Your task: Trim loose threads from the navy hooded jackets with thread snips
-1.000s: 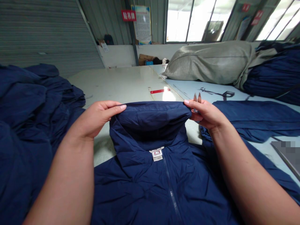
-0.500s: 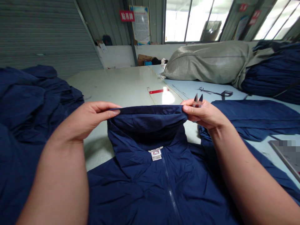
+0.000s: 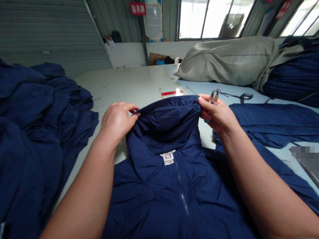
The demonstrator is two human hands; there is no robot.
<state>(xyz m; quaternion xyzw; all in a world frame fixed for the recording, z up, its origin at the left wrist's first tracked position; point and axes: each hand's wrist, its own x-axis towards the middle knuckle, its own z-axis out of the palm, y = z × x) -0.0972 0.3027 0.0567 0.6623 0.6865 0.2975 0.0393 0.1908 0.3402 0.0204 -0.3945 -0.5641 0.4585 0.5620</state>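
Grey sack [image 3: 229,61] — contents hard to tell; both hands [image 3: 117,121] [image 3: 219,114] pinching navy hood [image 3: 169,119] — right also gripping snips [image 3: 216,96].

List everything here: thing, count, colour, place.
garment: 1, navy, centre
zip: 1, grey, on garment
label: 1, white, above zip
cloth pile: 1, navy, left
folded cloth: 1+, navy, right
sack: 1, grey, back right
bundle: 1, navy, far right
table: count unclear, pale, beneath
strip: 1, red, on table
strap: 1, black, near sack
signs: 3+, red, wall
poster: 1+, pale, wall
windows: 2+, bright, wall
shutter: 1, grey, back left
snips: 1, silver, right grip
left grip: 1, bare, garment edge
right grip: 1, bare, garment edge
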